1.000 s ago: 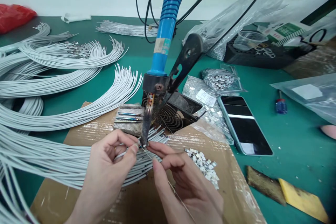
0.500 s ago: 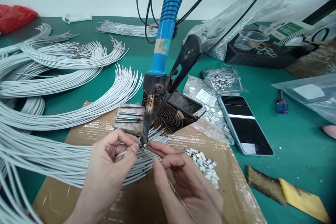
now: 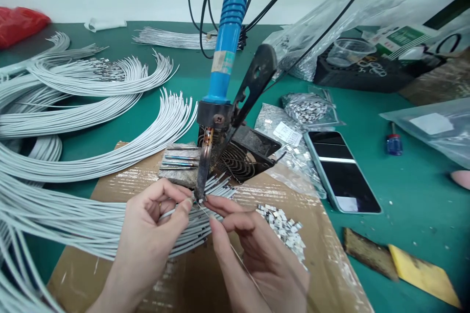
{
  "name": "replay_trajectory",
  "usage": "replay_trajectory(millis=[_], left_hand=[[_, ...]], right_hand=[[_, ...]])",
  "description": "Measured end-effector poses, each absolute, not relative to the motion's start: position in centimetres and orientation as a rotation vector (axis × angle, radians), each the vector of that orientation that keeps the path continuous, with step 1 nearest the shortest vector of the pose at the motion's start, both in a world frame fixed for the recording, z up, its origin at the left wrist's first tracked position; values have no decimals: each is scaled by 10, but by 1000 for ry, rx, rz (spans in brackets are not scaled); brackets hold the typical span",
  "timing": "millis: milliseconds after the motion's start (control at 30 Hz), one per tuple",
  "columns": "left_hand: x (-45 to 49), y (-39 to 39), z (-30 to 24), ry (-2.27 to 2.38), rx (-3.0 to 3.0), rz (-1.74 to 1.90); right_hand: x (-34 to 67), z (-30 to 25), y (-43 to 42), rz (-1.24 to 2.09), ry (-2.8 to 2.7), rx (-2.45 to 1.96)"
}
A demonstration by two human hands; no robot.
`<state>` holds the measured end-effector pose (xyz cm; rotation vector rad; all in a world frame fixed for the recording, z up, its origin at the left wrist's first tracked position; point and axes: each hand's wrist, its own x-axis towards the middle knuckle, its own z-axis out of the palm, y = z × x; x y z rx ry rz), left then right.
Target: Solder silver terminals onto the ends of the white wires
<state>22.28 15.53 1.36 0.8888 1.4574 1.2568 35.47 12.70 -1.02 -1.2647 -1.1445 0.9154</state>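
Note:
A blue-handled soldering iron (image 3: 224, 54) hangs fixed on a dark metal bracket (image 3: 253, 83), its tip pointing down over a cardboard sheet (image 3: 323, 264). My left hand (image 3: 154, 234) pinches the end of a white wire (image 3: 172, 212) and holds it at the iron's tip. My right hand (image 3: 253, 249) pinches a thin strand of solder wire (image 3: 238, 259) and brings it to the same spot, fingertips nearly touching the left ones. A fan of white wires (image 3: 73, 225) lies under both hands. A heap of small metal terminals (image 3: 284, 230) sits just right of my right hand.
Bundles of white wires (image 3: 91, 107) cover the green table on the left. A small fan (image 3: 238, 156) stands behind the iron. Bags of terminals (image 3: 308, 110), a phone (image 3: 341, 171), a small screwdriver (image 3: 392, 144) and a yellow sponge (image 3: 422, 274) lie to the right.
The view has shifted slightly; both hands hold their pinch at the iron's tip with hardly any movement.

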Motion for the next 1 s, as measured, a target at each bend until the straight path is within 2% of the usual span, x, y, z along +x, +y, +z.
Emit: replay_trajectory(millis=[1000], left_hand=[[224, 155, 16, 1486, 948, 1246]], right_hand=[[351, -10, 126, 860, -1107, -1265]])
